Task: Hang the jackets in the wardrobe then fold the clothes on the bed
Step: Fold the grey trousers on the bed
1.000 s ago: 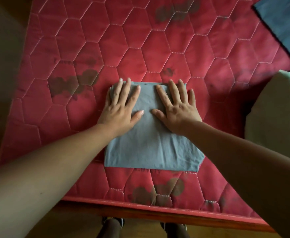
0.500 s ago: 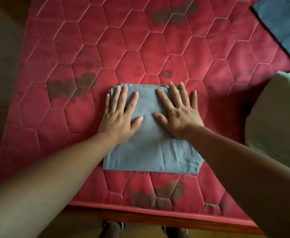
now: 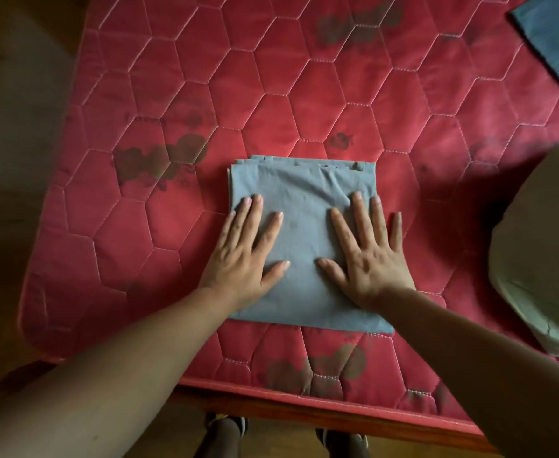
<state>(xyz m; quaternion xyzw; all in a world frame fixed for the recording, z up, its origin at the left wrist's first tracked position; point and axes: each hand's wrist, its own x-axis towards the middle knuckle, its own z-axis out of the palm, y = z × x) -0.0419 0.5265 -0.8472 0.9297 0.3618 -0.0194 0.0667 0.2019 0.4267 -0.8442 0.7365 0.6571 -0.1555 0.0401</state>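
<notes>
Grip unclenched — left hand (image 3: 241,259), right hand (image 3: 372,261) flat atop folded grey garment (image 3: 299,188).

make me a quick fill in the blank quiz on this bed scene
The left hand and right hand rest flat on a grey cloth that is ____ into a rectangle.
The cloth lies on a quilted ____ mattress.
A pale green garment lies on the cloth's ____ side.
Missing words: folded; red; right.
</notes>
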